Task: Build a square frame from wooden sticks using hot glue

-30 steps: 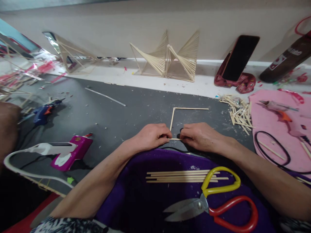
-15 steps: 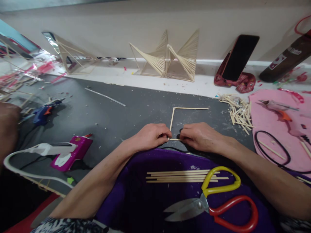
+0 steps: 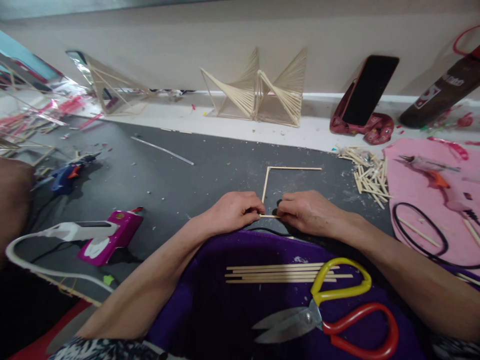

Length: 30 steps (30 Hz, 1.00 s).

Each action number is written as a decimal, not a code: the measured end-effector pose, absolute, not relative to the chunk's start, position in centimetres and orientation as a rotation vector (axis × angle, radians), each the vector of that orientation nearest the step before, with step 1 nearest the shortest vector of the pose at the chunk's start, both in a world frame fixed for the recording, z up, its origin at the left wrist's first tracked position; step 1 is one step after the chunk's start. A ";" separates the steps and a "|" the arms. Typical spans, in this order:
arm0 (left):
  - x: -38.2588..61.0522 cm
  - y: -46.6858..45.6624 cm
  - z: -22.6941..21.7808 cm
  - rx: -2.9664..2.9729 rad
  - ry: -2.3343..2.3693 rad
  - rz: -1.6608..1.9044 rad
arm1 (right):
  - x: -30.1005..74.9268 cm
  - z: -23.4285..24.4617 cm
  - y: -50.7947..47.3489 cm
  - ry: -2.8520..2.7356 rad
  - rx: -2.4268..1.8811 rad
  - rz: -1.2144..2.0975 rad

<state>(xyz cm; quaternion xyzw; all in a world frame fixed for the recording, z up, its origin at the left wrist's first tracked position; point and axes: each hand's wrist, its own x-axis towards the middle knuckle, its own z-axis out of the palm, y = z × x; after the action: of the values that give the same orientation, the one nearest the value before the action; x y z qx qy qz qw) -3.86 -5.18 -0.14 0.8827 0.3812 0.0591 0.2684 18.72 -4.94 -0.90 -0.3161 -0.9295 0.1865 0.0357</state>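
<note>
On the grey tabletop lie two thin wooden sticks joined at a right angle, the upright one [image 3: 265,186] and the far one [image 3: 294,168]. A third, near stick [image 3: 269,216] meets the upright's lower end. My left hand [image 3: 237,210] is closed, pinching at that corner with thumb and fingers. Farther along the same near stick, my right hand [image 3: 313,212] is closed on it, and its fingers hide the rest. Over my lap, a purple cloth [image 3: 202,315] bears several loose sticks [image 3: 281,276] and scissors [image 3: 315,312] with yellow and red handles.
Stick models [image 3: 279,97] stand against the wall, near a propped phone [image 3: 371,90] and a dark bottle [image 3: 438,95]. To the right are cut stick pieces [image 3: 371,172] and a glue gun [image 3: 435,175] on pink cloth. A blue glue gun [image 3: 65,177] and another person's arm [image 3: 13,200] are left.
Almost nothing differs. Both hands keep their hold at the near stick, and the view has shifted very slightly.
</note>
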 end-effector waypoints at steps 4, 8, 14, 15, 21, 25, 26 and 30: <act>-4.0 -5.2 -0.1 2.365 1.017 0.172 | 18.7 -0.9 -5.0 -2.857 -0.971 0.572; -4.1 -5.2 0.2 2.333 1.006 0.168 | 18.7 -1.0 -4.9 -2.855 -0.967 0.574; -4.1 -5.2 0.5 2.282 1.069 0.156 | 18.7 -1.0 -4.9 -2.860 -0.994 0.560; -4.0 -5.2 0.4 2.278 1.083 0.147 | 18.7 -1.0 -5.0 -2.862 -0.998 0.554; -3.8 -5.3 0.1 2.344 1.075 0.149 | 18.6 -0.8 -5.0 -2.867 -1.002 0.569; -3.9 -5.3 0.1 2.364 1.054 0.147 | 18.6 -0.8 -4.9 -2.859 -0.999 0.585; -4.0 -5.3 0.1 2.369 1.044 0.146 | 18.6 -0.8 -4.9 -2.860 -0.996 0.586; -4.0 -5.3 -0.1 2.399 1.007 0.143 | 18.7 -0.8 -4.9 -2.864 -0.989 0.582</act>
<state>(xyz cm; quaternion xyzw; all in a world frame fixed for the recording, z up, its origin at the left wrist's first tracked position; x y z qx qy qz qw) -4.04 -5.30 -0.10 0.8878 0.3726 0.0529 0.2650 18.69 -4.90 -0.84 -0.3203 -0.9279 0.1886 0.0282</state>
